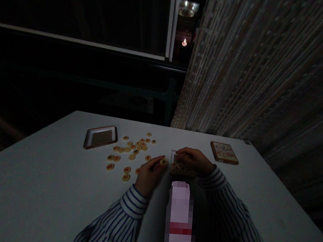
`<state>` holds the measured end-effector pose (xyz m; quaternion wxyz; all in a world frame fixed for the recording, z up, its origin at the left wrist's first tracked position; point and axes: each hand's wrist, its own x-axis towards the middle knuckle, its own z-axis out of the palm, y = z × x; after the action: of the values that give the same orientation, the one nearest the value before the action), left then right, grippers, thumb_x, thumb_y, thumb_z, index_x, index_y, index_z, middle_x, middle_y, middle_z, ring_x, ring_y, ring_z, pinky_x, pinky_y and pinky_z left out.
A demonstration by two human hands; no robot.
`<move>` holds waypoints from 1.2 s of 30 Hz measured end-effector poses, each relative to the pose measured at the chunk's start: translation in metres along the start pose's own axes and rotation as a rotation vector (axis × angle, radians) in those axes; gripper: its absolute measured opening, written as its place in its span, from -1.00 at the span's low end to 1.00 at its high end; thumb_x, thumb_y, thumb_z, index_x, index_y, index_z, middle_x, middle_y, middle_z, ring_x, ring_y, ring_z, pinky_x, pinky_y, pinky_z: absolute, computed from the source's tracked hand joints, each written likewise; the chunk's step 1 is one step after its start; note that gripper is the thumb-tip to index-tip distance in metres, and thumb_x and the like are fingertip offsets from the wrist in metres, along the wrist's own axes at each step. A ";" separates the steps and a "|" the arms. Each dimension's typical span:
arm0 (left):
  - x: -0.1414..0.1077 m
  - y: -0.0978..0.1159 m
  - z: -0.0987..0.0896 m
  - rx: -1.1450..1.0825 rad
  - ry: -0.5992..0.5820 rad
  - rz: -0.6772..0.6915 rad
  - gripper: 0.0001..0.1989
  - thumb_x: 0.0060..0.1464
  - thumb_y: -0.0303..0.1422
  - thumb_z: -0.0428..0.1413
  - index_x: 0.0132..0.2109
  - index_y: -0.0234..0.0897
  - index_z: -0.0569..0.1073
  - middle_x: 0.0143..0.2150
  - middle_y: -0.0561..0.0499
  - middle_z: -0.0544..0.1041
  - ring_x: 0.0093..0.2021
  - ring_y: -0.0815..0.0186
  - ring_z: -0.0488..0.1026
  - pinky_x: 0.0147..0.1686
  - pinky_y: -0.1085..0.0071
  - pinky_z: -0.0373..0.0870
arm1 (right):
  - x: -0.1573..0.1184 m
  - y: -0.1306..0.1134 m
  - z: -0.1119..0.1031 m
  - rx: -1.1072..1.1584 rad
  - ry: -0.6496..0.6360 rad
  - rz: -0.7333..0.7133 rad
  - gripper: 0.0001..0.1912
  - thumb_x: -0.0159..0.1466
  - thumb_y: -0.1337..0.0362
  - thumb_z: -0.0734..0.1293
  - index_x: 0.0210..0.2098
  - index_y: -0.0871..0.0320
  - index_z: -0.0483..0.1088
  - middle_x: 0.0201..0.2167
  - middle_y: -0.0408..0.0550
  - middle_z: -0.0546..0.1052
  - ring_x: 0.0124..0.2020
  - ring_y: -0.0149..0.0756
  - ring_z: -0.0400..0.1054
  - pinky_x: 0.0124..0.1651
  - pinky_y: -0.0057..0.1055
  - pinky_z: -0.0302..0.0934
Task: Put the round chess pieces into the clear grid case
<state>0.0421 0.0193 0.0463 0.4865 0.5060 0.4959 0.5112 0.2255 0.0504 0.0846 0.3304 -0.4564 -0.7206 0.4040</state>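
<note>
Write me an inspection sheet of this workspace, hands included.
Surface: white table, dimly lit.
Job's things: loose round pieces with red or dark characters, some blank side up; open box holding more.
Clutter: shallow tray at far left, printed flat box at far right, pixelated object in front of the open box, not identifiable.
Grippers: bare hands; left hand pinches a dark-marked piece; right hand is over the open box, grip unclear.
Cables: nothing seen.
Surroundings: stringy curtain, pale window frame, small lights beyond.
</note>
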 end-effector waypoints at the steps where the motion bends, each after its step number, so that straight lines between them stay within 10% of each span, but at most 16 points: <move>1: 0.000 0.000 0.001 -0.009 -0.002 -0.005 -0.66 -0.20 -0.38 0.16 -0.17 -0.32 0.46 -0.40 0.00 0.54 -0.42 0.37 0.45 -0.41 0.48 0.39 | 0.000 0.001 -0.001 -0.007 0.001 0.000 -0.75 0.11 0.21 0.22 -0.27 0.21 0.36 -0.39 -0.04 0.50 -0.36 -0.36 0.38 -0.28 -0.41 0.25; 36: 0.023 -0.016 0.043 -0.299 -0.174 -0.218 -0.70 -0.16 -0.28 0.14 -0.23 -0.34 0.49 -0.21 -0.11 0.53 -0.20 0.22 0.44 -0.18 0.35 0.37 | -0.004 0.017 -0.024 -0.408 -0.030 -0.074 -0.80 0.15 0.25 0.20 -0.31 0.20 0.40 -0.41 -0.07 0.51 -0.40 -0.41 0.36 -0.36 -0.51 0.19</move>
<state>0.0842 0.0435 0.0304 0.6495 0.4138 0.4224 0.4780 0.2536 0.0580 0.0803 0.2351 -0.4810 -0.8086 0.2439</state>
